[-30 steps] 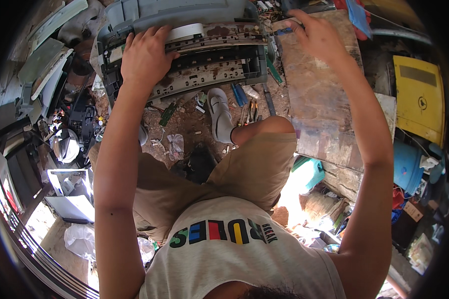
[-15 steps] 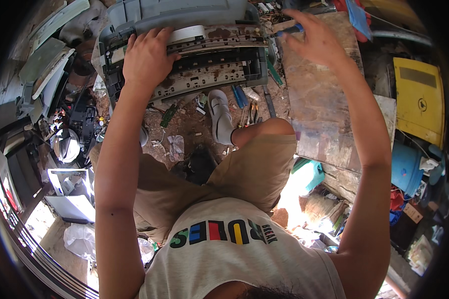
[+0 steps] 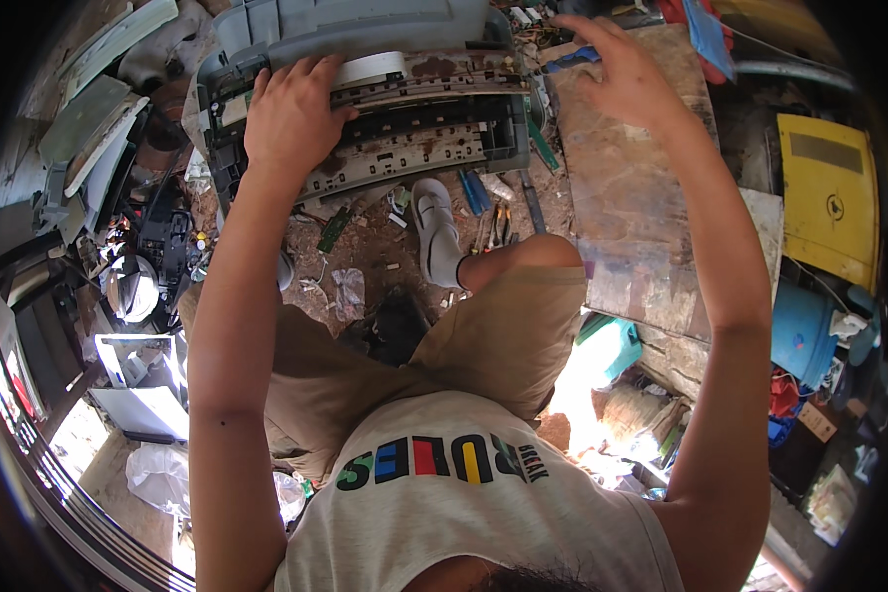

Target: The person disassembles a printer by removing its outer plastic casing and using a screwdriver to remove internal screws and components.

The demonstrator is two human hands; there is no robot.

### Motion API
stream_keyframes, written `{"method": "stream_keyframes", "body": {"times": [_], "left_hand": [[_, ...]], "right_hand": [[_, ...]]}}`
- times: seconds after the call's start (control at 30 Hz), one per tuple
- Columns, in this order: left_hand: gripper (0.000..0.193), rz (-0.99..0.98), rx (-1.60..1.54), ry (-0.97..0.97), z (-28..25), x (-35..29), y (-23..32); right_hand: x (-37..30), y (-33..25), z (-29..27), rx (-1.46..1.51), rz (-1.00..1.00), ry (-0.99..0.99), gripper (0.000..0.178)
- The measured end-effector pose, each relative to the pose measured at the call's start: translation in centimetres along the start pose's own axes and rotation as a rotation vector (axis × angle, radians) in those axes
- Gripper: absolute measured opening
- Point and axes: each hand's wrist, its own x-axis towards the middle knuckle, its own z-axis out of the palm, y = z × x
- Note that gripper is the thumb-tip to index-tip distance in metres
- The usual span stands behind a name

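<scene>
Evidently mid-teardown: left hand [image 3: 291, 123] presses flat on the opened printer [image 3: 365, 99], right hand [image 3: 627, 79] spread, reaching for the blue-handled screwdriver [image 3: 572, 61].

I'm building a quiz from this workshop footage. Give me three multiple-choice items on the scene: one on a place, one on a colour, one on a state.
1. Where does the left hand rest?
A. on the opened grey machine
B. on the person's knee
C. on the yellow panel

2. What colour is the handle of the tool by the right hand?
A. red
B. blue
C. white

3. How is the grey machine?
A. sealed in a box
B. wrapped in cloth
C. opened, inner parts bare

Answers: 1 A, the palm lies flat on its exposed inner frame. 2 B, the blue-handled tool shows at the fingers. 3 C, the cover is lifted and dusty rails and strips show.
</scene>
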Motion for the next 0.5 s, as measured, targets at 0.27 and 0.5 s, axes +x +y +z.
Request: {"method": "stream_keyframes", "body": {"times": [0.27,0.5], "left_hand": [[0.064,-0.014,0.019,-0.025,-0.2,0.1,0.2],[0.064,-0.004,0.010,-0.007,-0.1,0.1,0.2]], "right_hand": [[-0.3,-0.1,0.3,0.000,0.096,0.036,0.044],[-0.6,-0.5,-0.1,0.050,0.032,0.040,0.042]]}}
